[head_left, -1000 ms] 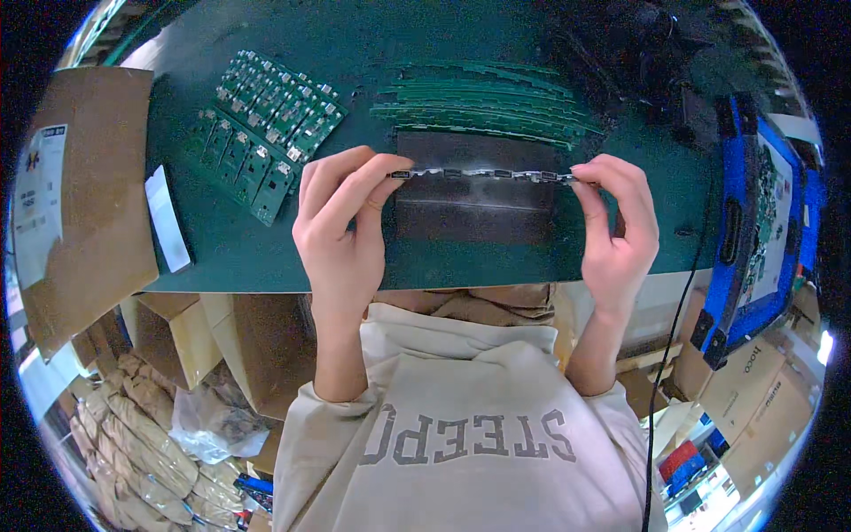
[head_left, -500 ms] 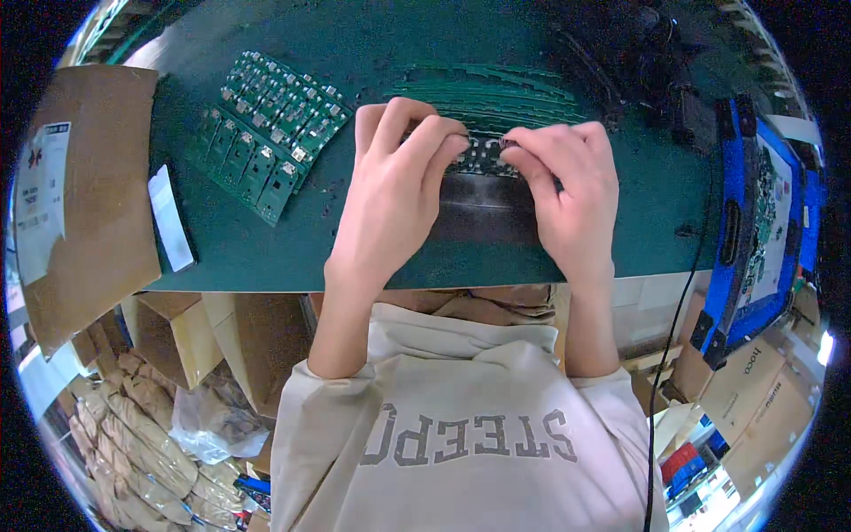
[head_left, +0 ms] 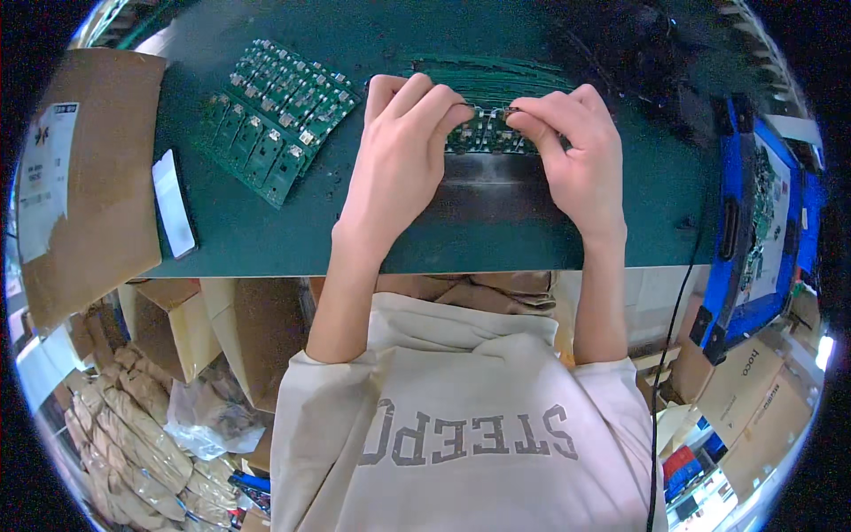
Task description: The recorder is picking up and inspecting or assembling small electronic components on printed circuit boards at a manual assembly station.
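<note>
Drawn closer together, left hand (head_left: 395, 149) and right hand (head_left: 581, 152) pinch the circuit-board panel (head_left: 487, 135), long axis crosswise between them.

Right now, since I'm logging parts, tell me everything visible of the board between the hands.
The board looks green, its visible face crowded with small dark and silvery parts. The left hand and right hand pinch it near its upper edge, partly hiding it. It is on the near side of the green stack; whether anything beneath touches it, I can't tell.
</note>
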`<state>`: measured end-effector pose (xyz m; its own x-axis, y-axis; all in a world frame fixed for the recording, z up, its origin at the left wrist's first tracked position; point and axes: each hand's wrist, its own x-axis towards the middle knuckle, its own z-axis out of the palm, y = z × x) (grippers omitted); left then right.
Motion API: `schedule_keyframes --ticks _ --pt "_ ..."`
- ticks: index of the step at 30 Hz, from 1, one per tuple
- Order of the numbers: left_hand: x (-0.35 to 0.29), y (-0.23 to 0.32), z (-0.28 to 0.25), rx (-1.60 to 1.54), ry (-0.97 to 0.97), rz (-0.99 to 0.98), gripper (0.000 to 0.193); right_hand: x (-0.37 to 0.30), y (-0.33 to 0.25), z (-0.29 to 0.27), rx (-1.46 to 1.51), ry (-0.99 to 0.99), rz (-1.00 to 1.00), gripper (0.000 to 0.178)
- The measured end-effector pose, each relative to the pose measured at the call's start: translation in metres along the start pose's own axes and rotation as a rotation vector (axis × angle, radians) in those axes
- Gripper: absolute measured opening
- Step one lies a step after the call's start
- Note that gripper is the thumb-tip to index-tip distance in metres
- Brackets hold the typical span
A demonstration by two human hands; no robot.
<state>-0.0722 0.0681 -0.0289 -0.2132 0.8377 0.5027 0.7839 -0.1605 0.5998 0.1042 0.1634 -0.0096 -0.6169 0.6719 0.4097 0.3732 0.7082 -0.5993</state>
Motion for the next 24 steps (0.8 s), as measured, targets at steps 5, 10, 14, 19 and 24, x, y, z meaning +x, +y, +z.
schedule_keyframes --ticks 5,10,14,19,24 --pt "0.0 -0.003 0.0 0.029 0.008 0.018 0.006 0.002 0.005 0.002 0.007 0.014 -0.008 0.009" --pt "0.002 -0.003 0.002 0.009 0.014 0.003 0.005 0.006 0.009 0.002 0.015 0.018 -0.02 0.008" --pt "0.002 -0.004 0.005 0.032 0.043 0.027 0.006 0.01 0.018 0.01 -0.019 0.014 -0.022 0.01" --pt "0.006 -0.017 0.015 0.031 0.067 0.01 0.006 0.007 0.019 0.007 0.01 0.016 -0.072 0.013" --pt "0.0 -0.024 0.019 0.087 0.155 0.011 0.005 0.012 0.019 0.011 0.184 -0.026 0.075 0.013"
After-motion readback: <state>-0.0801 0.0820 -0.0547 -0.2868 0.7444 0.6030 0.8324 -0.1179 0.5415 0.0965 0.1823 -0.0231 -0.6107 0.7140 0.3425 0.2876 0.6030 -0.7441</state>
